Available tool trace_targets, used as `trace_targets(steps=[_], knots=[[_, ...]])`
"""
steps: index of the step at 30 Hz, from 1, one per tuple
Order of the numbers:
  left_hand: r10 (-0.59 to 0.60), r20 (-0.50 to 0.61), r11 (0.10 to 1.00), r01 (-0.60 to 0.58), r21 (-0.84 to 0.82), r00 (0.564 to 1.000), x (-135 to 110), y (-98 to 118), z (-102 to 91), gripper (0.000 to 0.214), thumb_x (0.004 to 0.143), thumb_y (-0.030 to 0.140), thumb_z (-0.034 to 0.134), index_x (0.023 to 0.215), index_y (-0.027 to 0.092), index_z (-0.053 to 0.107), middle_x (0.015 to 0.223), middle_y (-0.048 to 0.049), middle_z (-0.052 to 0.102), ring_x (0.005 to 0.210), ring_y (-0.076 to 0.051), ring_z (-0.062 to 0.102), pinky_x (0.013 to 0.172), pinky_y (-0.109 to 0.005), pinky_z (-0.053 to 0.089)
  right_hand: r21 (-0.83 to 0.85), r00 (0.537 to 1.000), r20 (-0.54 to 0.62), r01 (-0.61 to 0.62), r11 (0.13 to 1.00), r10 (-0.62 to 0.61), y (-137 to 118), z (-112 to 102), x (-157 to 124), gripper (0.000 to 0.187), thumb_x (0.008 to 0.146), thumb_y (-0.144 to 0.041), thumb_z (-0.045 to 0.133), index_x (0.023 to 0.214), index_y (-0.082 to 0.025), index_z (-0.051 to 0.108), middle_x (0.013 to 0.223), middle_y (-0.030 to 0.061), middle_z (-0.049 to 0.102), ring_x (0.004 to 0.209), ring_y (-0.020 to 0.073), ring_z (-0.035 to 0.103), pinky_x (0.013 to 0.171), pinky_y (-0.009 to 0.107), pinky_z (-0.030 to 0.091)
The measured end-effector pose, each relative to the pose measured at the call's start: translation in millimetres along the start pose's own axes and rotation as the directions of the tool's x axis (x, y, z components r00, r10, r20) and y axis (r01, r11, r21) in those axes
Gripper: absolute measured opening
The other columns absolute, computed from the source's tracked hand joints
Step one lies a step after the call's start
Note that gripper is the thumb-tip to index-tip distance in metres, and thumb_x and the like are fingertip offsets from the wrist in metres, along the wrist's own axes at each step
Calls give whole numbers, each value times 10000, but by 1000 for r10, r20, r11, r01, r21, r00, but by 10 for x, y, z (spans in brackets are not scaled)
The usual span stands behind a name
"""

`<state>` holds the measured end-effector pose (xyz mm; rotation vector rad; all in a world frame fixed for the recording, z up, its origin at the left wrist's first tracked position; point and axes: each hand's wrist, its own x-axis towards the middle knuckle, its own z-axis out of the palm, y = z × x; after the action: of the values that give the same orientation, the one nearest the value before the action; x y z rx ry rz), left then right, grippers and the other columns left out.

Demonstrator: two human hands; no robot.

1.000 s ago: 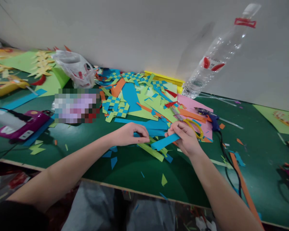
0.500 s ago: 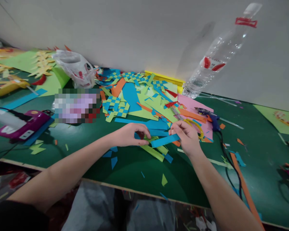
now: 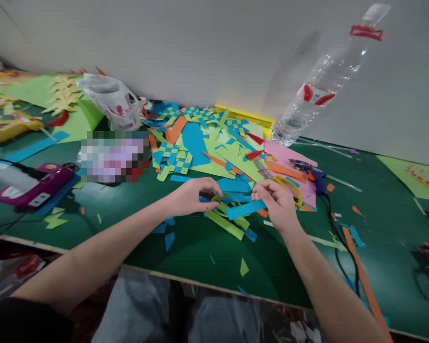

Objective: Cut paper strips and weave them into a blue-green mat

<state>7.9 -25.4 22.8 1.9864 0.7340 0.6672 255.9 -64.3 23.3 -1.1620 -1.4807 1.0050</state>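
Note:
My right hand (image 3: 277, 202) pinches a blue paper strip (image 3: 245, 209) between thumb and fingers, its free end pointing left. To the left, my left hand (image 3: 196, 196) curls its fingers and thumb around the end of a thin light-green paper strip (image 3: 230, 196), which bows up from the pile. Beneath and between both hands lie more green strips (image 3: 227, 225) and blue paper pieces (image 3: 234, 185). Scissors with yellow handles (image 3: 297, 191) rest just behind my right hand, partly hidden by it. Woven blue-and-green checkered pieces (image 3: 173, 157) sit farther back.
A clear plastic bottle (image 3: 314, 85) stands at the back right. A blue glue gun (image 3: 319, 181) with a black cord lies right of my right hand. A purple power strip (image 3: 39, 188), a yellow glue gun (image 3: 17, 126) and a plastic bag-lined cup (image 3: 112, 100) are on the left.
My left hand has risen slightly, and a green strip now arches up at its fingertips. My right hand keeps the blue strip in almost the same place.

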Motion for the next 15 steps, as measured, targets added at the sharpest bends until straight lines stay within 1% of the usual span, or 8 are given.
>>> trace_targets(steps=[4,9,12,15], knots=[[7,-14,999,-7,37,1000,2,-6,-5,186,798,282,652,940,161,644,997,-56,608,840,-133,627,745,-247,530,-62,1000,-10,5,998,-5,-11,12,-14,260,877,-439,574,787,-197,602,666,-3,583,628,133,546,571,255,406],[-4,-14,995,6,104,1000,7,-13,-18,229,802,350,658,938,166,660,1000,-55,620,783,-121,605,693,-228,506,-143,995,-89,41,989,-54,-32,25,-31,245,882,-430,563,827,-196,610,698,2,594,649,130,562,586,246,423],[-22,-20,995,24,102,1000,8,-13,-23,235,814,367,639,934,167,668,996,-59,629,771,-126,604,683,-237,499,-209,991,-118,37,977,-63,-44,22,-35,272,901,-434,528,812,-192,616,635,-3,557,595,124,515,519,238,369],[-41,-31,996,43,84,999,10,-13,-23,242,814,373,640,936,166,669,1004,-63,631,787,-133,605,685,-238,494,-241,990,-123,31,970,-62,-52,16,-35,287,904,-439,518,808,-189,621,626,-1,554,566,121,489,486,241,334]])
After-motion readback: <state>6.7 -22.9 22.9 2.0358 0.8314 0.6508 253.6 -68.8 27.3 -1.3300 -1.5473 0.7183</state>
